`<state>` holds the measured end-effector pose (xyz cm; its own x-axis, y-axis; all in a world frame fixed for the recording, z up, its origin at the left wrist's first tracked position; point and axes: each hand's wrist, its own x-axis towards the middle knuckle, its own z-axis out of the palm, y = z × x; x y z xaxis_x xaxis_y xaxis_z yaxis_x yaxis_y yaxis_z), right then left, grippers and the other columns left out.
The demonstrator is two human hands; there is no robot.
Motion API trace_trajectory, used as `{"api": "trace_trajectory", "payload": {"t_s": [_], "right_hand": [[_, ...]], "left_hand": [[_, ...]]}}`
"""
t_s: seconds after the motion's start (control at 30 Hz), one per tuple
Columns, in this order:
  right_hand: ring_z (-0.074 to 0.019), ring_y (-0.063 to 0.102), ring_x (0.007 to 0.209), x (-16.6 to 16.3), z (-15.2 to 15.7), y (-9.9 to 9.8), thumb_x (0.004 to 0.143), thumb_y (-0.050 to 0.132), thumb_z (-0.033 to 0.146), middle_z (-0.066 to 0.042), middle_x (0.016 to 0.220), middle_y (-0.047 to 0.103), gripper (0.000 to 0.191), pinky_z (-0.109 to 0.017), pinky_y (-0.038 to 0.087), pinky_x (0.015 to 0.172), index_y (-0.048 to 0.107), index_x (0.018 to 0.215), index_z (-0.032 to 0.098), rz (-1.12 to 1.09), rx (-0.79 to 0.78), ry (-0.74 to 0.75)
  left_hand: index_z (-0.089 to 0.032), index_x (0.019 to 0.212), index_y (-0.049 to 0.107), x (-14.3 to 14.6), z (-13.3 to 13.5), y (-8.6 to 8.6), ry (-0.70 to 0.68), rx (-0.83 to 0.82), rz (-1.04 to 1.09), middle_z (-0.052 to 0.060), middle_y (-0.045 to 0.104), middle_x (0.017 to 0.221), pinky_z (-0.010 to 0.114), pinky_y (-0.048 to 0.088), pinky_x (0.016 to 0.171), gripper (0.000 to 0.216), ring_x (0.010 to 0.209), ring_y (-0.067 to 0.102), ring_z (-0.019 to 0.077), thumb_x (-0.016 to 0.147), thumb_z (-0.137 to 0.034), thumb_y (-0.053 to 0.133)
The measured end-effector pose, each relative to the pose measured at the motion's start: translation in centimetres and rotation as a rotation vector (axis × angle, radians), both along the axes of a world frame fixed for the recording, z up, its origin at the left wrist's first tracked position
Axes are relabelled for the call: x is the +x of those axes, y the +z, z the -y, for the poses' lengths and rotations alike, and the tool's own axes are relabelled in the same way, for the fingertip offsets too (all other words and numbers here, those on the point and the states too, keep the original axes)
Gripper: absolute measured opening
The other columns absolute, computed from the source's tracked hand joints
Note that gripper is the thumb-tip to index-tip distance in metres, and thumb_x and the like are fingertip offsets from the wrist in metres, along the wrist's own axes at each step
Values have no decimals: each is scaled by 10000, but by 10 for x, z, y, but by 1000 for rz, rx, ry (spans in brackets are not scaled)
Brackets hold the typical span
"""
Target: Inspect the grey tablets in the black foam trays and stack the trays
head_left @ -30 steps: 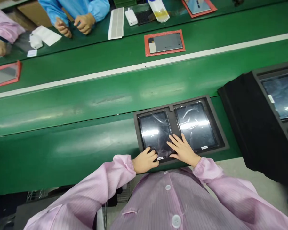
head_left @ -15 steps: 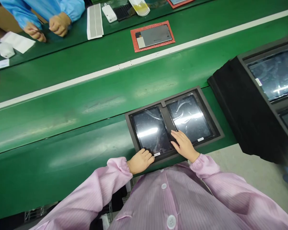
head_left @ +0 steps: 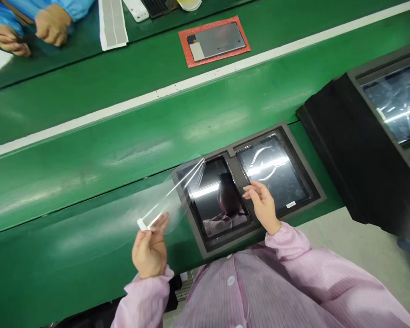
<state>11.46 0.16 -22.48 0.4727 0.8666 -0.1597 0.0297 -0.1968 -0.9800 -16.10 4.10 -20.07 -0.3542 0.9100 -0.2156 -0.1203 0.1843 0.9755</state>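
Observation:
My left hand [head_left: 150, 248] pinches the white tab of a clear protective film [head_left: 171, 198], held up to the left of a dark foam tray. The film's upper edge still meets or overlaps the top of the left screen [head_left: 222, 200], whose bare glass is dark and mirror-like. In the tray's other pocket lies a second screen [head_left: 271, 171], covered by wrinkled film with a white label at its lower corner. My right hand [head_left: 263, 207] hovers by the divider of the foam tray [head_left: 238, 175], fingers loosely bent and apart, holding nothing visible.
A tall stack of black foam trays [head_left: 341, 141] with filmed screens stands at the right. Across the green bench, a display panel [head_left: 220, 41] lies on a red bubble-wrap sheet [head_left: 187, 52]. A co-worker's hands [head_left: 53, 25] and blue sleeves are at the upper left.
My left hand has moved from the left screen's lower corner to the left and up, peeling its film away. My right hand has lifted slightly; its fingers have curled.

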Motion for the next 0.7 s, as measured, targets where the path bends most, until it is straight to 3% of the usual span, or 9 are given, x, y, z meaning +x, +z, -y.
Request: {"api": "trace_trajectory", "payload": {"t_s": [0.07,0.17,0.23,0.3,0.4,0.47,0.53,0.6,0.7], "right_hand": [[-176,656,677,-5,-28,7,852,482,537,-87,900,658,399,-322,570,601,487,1024,177,-264,-163,81],[-180,666,726,-6,-68,22,871,471,519,-113,980,643,384,-266,543,535,483,1019,166,-403,-417,183],[-182,663,720,-6,-86,29,862,546,431,-111,977,647,345,-250,515,506,477,1056,155,-275,-526,247],[-182,653,681,-9,-90,31,833,601,272,-86,891,666,294,-260,502,542,486,1072,145,-5,-559,320],[-176,623,623,-23,-70,32,831,518,127,-50,739,661,126,-283,477,606,559,946,160,489,-358,509],[-174,593,590,-34,-43,40,857,459,140,-45,677,638,139,-284,451,579,577,796,176,685,-29,800],[-166,566,568,-38,-15,57,874,420,144,-29,614,603,232,-281,436,558,560,693,182,667,302,1151],[-156,590,619,-29,3,75,898,388,128,-11,636,618,263,-276,464,609,582,730,185,531,365,1301],[-150,643,871,5,10,88,929,391,129,-18,863,693,241,-278,498,816,619,888,193,409,234,1192]], "left_hand": [[-176,594,505,13,14,0,-155,40,33,45,716,889,459,553,797,161,889,676,268,712,-270,562],[-192,689,526,28,30,-3,-596,135,-197,57,701,1042,481,513,904,140,988,654,252,797,-208,440],[-190,774,545,36,38,-5,-909,269,-493,92,684,1085,519,452,978,132,1054,626,262,810,-203,418],[-175,865,572,44,46,-8,-1055,394,-773,115,675,1099,543,392,1026,152,1116,589,279,824,-229,436],[-169,965,607,54,57,-14,-988,465,-1081,104,668,1119,493,316,1083,220,1161,556,261,868,-286,447],[-176,986,628,58,64,-19,-930,511,-1213,86,671,1113,446,203,1138,262,1151,557,235,885,-316,430],[-179,948,648,62,71,-22,-873,575,-1280,77,684,1073,413,102,1161,302,1128,560,224,901,-316,383],[-170,915,658,66,78,-21,-827,594,-1312,86,689,1046,403,96,1155,355,1112,557,226,919,-304,329],[-137,977,658,75,81,-15,-801,508,-1361,114,678,1047,429,258,1059,395,1082,555,257,928,-318,310]]}}
